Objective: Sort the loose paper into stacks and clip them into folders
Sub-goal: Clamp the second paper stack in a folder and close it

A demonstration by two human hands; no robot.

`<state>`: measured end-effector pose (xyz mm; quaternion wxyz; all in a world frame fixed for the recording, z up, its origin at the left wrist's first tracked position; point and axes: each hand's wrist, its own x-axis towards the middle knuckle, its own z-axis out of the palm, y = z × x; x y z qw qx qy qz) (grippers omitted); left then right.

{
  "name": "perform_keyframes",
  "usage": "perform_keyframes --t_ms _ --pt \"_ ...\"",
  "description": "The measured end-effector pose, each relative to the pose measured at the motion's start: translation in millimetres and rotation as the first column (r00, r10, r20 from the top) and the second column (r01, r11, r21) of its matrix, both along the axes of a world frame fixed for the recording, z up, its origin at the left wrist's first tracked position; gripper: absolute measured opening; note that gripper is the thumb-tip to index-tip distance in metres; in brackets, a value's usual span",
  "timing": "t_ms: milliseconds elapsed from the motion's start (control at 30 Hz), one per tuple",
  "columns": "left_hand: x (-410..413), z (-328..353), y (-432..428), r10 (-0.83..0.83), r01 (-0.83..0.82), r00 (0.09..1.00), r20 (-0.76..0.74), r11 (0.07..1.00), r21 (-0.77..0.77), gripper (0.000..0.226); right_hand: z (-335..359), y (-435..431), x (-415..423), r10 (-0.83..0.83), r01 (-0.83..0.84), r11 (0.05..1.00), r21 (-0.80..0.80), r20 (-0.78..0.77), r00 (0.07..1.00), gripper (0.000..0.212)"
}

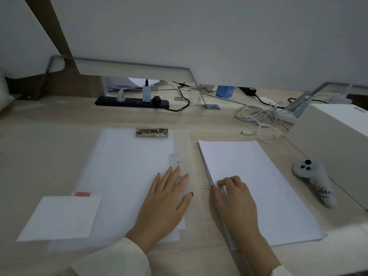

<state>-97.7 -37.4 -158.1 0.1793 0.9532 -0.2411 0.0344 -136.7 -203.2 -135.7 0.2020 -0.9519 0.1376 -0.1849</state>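
At the far left, a translucent folder cover [39,156] lies opened flat on the pale wooden surface [199,120], and a small white sheet [59,218] with a red tab [82,194] at its top edge rests on the cover's near part, close to the surface's front edge. Just right of it, a stack of white paper [123,176] sits in the folder under a metal clip [152,132] at its far edge; the stack's near corners are slightly fanned. The left hand [165,202] lies flat and open on the stack's right margin, fingers spread, gripping nothing. A narrow strip of bare surface separates this stack from a second, thicker pile of loose paper [258,192], which lies angled with its near right corner near the front edge. The right hand [235,198] rests on that pile's left edge, fingers curled and thumb at the side, pinching at the top sheets' edge. Right of the pile, a grey controller [314,182] lies beside a white box [334,140], leaving little room on that side. Behind, a black power strip [131,101] and tangled white cables [260,118] crowd the far side, while open surface remains between them and the papers.
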Motion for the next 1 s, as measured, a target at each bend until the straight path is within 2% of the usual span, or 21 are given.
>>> perform_keyframes --t_ms 267,400,500,567,600,667,767,833,933,1000 --pt "-1 3 0 -0.002 0.002 0.999 -0.040 1.000 -0.007 0.082 2 1 3 -0.016 0.015 0.999 0.039 0.023 1.000 0.017" --pt "-1 4 0 -0.008 0.008 0.999 -0.050 1.000 0.013 0.084 5 0 4 -0.017 0.014 0.996 0.083 0.040 0.999 0.022" --pt "-2 8 -1 -0.010 0.012 0.994 -0.109 1.000 0.017 0.079 6 -3 4 -0.028 0.021 0.984 0.176 0.041 0.999 0.023" --pt "2 13 -2 -0.011 0.012 0.987 -0.163 1.000 0.005 0.064 7 -7 3 -0.045 0.028 0.964 0.265 0.059 0.997 0.023" --pt "4 17 -5 -0.019 0.012 0.980 -0.200 0.999 -0.034 0.057 8 -8 3 -0.056 0.032 0.951 0.307 0.071 0.996 0.022" --pt "7 27 -14 -0.059 -0.007 0.960 -0.273 0.972 -0.233 0.046 11 -11 2 -0.072 0.030 0.931 0.364 0.103 0.992 0.023" --pt "10 43 -41 -0.164 -0.132 0.885 -0.436 0.809 -0.573 0.036 17 -11 -1 -0.064 -0.005 0.927 0.374 0.172 0.983 0.023" --pt "14 48 -62 -0.215 -0.210 0.821 -0.530 0.749 -0.629 0.035 20 -11 -2 -0.055 -0.025 0.920 0.391 0.192 0.980 0.020" --pt "21 49 -89 -0.302 -0.350 0.677 -0.671 0.669 -0.655 0.037 17 -9 -4 -0.024 -0.043 0.917 0.397 0.161 0.987 0.018" --pt "24 47 -98 -0.273 -0.424 0.635 -0.723 0.659 -0.622 0.047 14 -6 -6 0.003 -0.057 0.927 0.370 0.147 0.989 0.017"
